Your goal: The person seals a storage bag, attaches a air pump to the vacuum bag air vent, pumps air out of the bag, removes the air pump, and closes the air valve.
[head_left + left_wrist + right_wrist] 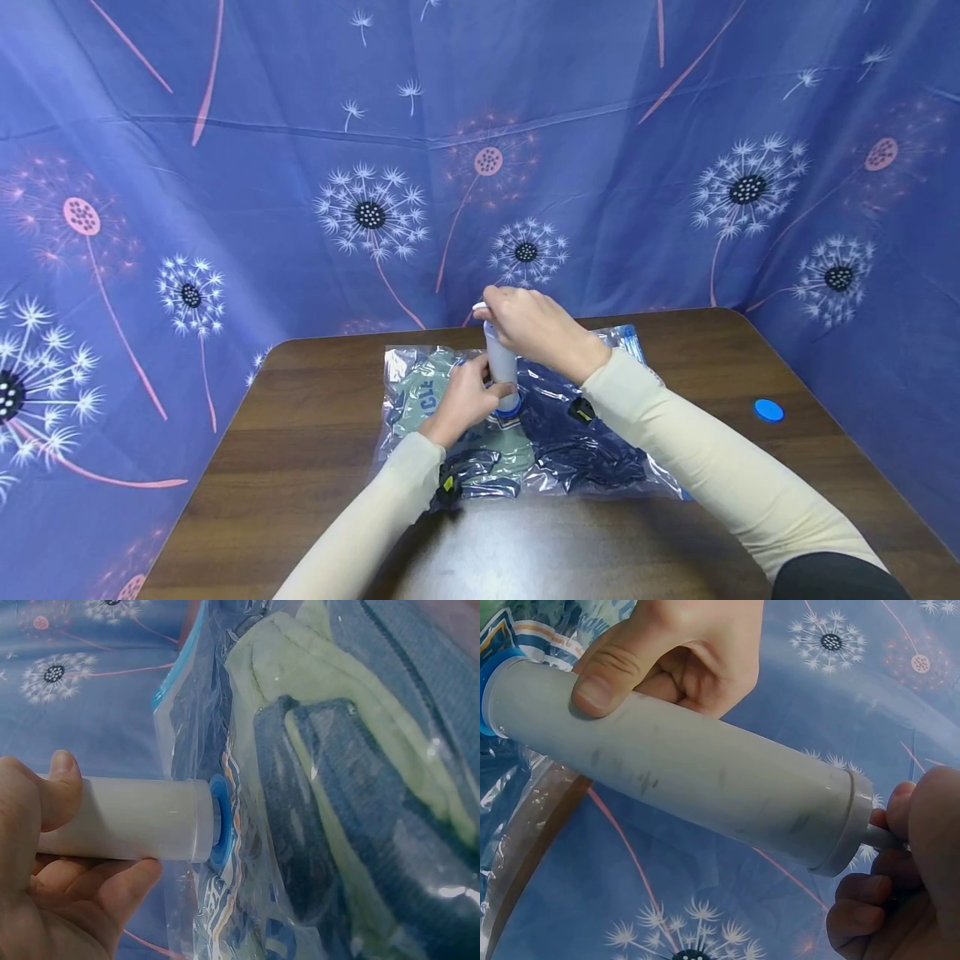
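A white hand pump (682, 769) stands upright on the blue valve (220, 821) of a clear vacuum storage bag (540, 483) that lies on the table. My left hand (470, 397) grips the pump's barrel low down, near the valve. At the top, my right hand (536, 321) holds the pump's handle, its fingers curled around it; in the right wrist view the rod (881, 837) shows only briefly between barrel and fingers. Inside the bag lie folded clothes, a pale green garment (420, 387) on the left and dark blue garments (585, 442) on the right.
A round blue cap (768, 410) lies on the wooden table (300, 433) at the right. Behind and at both sides hangs a blue cloth (285, 208) with dandelion prints.
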A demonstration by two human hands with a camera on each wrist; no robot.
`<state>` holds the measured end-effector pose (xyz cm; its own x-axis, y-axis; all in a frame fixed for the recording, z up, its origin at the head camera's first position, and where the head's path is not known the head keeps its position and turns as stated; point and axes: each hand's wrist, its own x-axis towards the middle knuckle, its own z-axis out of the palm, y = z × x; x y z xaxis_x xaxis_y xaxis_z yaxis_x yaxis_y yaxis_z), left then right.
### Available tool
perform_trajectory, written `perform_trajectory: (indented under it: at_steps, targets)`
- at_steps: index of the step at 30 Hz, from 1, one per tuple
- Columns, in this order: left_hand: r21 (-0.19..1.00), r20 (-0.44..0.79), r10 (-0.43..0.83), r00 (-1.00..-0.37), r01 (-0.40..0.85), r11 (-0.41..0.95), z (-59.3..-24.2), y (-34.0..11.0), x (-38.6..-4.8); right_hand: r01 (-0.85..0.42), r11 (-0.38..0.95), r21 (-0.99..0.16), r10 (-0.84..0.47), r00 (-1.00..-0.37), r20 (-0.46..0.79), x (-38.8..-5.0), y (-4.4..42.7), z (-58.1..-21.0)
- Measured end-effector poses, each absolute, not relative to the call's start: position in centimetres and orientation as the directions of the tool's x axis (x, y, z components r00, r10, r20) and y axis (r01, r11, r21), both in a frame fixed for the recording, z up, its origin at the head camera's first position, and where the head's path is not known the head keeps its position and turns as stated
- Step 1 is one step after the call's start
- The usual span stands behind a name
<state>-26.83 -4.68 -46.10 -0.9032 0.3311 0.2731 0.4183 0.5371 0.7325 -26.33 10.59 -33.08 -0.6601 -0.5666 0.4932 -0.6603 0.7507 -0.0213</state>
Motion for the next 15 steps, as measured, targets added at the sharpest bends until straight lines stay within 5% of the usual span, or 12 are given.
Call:
perform_trajectory:
  at_steps: [15]
  targets:
    - [0.694, 0.229, 0.357, -0.906, 0.409, 0.593, -44.9, -4.6, -27.1, -0.666, 0.745, -0.024, -0.57, -0.656, 0.495, -26.2, 11.0, -33.2]
